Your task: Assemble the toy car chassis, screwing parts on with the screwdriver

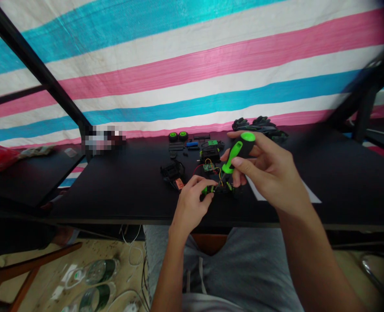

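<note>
My right hand (269, 173) is wrapped round a green and black screwdriver (239, 151), its tip pointing down at a small black and green toy car chassis (222, 187) on the black table (114, 190). My left hand (192, 203) pinches the front of that chassis, fingers closed on a green part. A small circuit board with red and yellow wires (208, 167) sits on the chassis just behind the hands.
Loose parts lie further back: two green wheels (178, 136), black pieces (176, 147), a blue part (192, 144), another black module (172, 171), black gloves (259, 125). A white sheet (310, 195) lies under my right hand. Plastic bottles (94, 281) lie on the floor.
</note>
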Motion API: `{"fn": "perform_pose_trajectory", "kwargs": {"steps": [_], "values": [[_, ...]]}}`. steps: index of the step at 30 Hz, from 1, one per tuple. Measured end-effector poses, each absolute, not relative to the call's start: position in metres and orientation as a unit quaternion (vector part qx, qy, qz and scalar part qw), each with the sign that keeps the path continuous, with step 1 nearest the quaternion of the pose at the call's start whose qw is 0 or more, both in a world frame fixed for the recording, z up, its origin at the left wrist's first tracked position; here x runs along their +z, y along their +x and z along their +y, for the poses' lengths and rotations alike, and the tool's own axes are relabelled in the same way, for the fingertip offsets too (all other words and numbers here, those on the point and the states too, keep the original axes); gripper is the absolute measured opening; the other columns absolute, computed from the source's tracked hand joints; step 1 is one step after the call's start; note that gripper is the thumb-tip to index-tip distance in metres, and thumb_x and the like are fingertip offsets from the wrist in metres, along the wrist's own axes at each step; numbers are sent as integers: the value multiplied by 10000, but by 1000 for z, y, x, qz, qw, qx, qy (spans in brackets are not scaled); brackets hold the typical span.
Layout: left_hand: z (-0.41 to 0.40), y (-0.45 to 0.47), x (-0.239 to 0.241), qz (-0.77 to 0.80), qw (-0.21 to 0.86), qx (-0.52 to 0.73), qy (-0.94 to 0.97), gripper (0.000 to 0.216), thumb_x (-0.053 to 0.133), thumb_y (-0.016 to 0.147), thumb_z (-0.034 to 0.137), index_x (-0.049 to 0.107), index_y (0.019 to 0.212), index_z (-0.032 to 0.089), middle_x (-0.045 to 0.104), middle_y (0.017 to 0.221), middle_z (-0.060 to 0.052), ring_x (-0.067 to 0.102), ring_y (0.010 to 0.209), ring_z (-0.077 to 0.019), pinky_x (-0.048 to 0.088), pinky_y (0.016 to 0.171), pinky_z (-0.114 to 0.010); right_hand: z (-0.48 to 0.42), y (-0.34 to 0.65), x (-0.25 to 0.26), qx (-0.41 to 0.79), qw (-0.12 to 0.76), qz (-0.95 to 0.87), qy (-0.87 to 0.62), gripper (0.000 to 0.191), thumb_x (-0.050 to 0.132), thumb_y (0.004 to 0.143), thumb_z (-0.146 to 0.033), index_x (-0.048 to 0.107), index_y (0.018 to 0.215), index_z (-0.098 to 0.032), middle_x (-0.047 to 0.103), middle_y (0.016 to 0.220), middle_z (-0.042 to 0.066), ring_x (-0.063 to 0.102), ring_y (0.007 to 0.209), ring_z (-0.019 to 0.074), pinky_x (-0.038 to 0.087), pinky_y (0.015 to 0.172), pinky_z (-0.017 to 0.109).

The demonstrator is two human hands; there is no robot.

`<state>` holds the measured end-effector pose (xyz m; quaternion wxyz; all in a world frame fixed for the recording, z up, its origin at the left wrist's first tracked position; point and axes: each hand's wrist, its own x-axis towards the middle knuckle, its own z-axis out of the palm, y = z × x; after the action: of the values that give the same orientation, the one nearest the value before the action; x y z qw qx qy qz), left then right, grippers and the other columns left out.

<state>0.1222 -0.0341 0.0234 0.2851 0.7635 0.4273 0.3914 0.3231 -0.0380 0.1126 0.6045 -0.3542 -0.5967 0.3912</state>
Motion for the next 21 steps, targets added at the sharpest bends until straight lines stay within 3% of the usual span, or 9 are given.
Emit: {"fn": "perform_pose_trajectory", "kwargs": {"steps": [21], "values": [[-35, 122, 23, 429, 283, 392, 763, 317, 752, 968, 63, 823, 1208, 257, 743, 1181, -49, 739, 1043, -219, 599, 1002, -356, -40, 324, 113, 385, 608, -596, -356, 484, 897, 949, -431, 730, 1382, -292, 823, 1033, 30, 666, 510, 124, 581, 445, 293]]}}
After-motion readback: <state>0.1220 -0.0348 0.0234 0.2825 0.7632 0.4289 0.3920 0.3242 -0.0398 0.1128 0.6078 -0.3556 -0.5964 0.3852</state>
